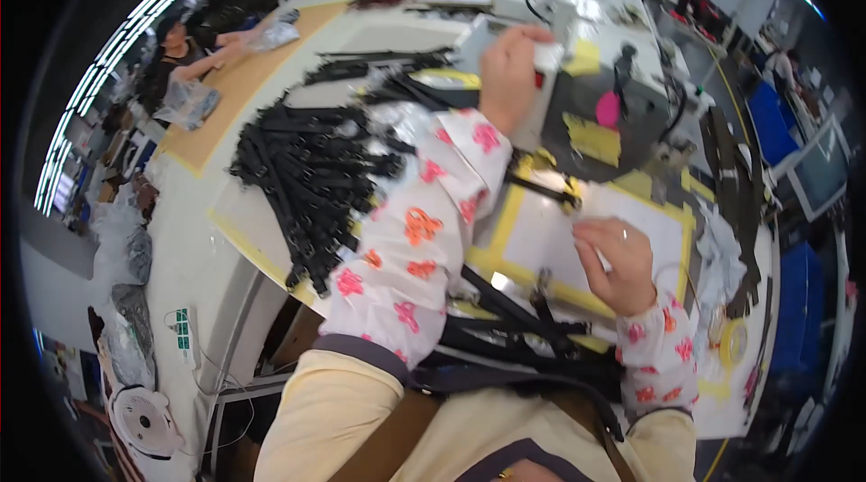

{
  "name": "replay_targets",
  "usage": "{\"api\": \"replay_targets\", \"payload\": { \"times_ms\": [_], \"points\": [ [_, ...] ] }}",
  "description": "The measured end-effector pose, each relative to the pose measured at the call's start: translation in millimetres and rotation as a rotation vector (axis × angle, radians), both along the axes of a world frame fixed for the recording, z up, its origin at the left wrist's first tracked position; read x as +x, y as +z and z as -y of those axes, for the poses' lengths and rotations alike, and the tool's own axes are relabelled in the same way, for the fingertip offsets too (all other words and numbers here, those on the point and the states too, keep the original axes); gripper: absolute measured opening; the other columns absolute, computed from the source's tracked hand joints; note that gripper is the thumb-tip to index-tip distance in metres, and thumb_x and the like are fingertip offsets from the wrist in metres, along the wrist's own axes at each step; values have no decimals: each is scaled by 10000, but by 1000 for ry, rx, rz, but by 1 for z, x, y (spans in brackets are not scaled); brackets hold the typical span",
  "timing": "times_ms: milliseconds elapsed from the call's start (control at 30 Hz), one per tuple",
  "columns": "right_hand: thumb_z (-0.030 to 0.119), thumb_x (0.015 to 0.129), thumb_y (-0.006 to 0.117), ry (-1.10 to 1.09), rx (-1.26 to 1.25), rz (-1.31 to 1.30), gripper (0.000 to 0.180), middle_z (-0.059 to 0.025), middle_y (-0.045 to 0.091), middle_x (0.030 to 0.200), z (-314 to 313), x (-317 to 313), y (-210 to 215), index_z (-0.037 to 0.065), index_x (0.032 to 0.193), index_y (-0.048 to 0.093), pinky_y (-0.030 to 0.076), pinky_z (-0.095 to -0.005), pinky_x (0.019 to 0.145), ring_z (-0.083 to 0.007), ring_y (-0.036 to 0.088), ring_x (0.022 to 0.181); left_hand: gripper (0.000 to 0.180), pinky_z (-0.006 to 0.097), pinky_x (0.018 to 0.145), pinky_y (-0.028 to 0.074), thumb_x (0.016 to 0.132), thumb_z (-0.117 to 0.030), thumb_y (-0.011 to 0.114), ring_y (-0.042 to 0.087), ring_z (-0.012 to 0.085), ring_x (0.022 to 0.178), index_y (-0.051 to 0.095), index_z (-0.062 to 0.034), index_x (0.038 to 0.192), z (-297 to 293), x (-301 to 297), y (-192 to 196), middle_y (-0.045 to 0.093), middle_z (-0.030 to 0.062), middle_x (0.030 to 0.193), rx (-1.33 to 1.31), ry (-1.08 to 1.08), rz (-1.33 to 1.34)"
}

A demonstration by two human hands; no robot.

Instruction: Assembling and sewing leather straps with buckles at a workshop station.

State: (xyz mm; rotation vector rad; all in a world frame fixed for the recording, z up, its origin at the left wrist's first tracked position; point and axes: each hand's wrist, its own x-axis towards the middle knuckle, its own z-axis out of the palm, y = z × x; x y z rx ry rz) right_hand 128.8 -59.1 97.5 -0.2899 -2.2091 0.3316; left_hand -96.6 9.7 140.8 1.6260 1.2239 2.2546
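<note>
My left hand (510,76) is raised over the far part of the table, beside a pale open box (478,42). Its fingers are curled closed; what they hold, if anything, is hidden. Over a white work plate (550,243) edged with yellow tape is my right hand (621,264). Its fingers are bent and the thumb stands apart, with nothing visible between them. Just beyond its fingertips, a short black strap (541,191) with brass-coloured metal ends lies by the sewing machine (622,112). Both forearms wear white sleeves with pink and orange figures.
A large heap of black straps (311,180) with buckles covers the table left of my arm. More black straps (519,315) lie at the near edge. A tape roll (732,342) and crumpled plastic (719,252) are at right. Another person (185,54) handles plastic bags at far left.
</note>
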Motion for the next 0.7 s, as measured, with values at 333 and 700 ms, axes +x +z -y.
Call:
{"api": "replay_targets", "payload": {
  "times_ms": [333,700],
  "points": [
    [0,762,616,-247,-56,-160,168,-118,623,925,-44,27,15,-10,929,606,483,-265,607,-191,603,687,297,210,598,401,828,-149,384,507,80,658,635,9,847,-8,-12,-1,611,40,757,-11,-123,88],
    [84,915,467,-136,-679,-483,378,-79,563,1115,-82,13,8,1,1284,443,438,-203,672,-73,530,802,271,249,501,358,861,-153,400,444,69,546,627,-4,860,4,4,-14,530,20,594,-52,-47,109]
  ]
}}
